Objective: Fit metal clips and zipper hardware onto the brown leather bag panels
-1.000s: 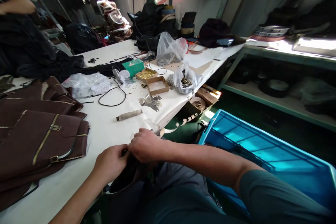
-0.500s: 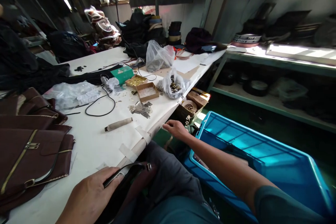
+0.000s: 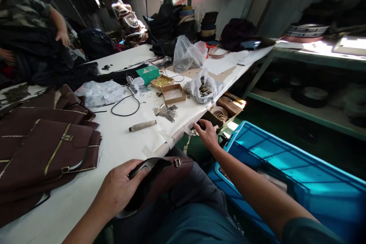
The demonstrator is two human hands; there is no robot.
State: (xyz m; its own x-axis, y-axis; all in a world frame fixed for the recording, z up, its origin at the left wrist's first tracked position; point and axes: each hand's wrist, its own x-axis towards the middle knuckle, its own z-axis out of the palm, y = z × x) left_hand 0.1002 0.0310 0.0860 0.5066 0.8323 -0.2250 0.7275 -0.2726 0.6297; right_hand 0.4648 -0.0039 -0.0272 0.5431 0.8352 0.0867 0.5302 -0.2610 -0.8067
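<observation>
My left hand [image 3: 121, 185] grips the rim of a dark brown bag [image 3: 168, 177], thumb on top, with the bag resting on my lap at the table's front edge. A metal buckle shows on its strap end. My right hand [image 3: 207, 132] hovers by the table edge, thumb and fingers apart, near an open box of tape rolls [image 3: 219, 113]; nothing shows between its fingers. Left on the white table [image 3: 120, 141] lie brown leather bag pieces [image 3: 65, 148] with gold zippers. A wrapped rod [image 3: 142, 126] and flat metal pieces [image 3: 166, 112] lie between.
Small boxes, one with gold parts [image 3: 161, 81], stand mid-table beside a plastic bag of metal parts [image 3: 204, 87]. A blue crate [image 3: 286, 160] is at the right, below a shelf [image 3: 309, 120]. Another person's hand [image 3: 63, 37] shows at the far left.
The view has swung left, bringing another person into sight. My right hand's fingers have spread from a near pinch. The bag in my left hand shows more of its brown side.
</observation>
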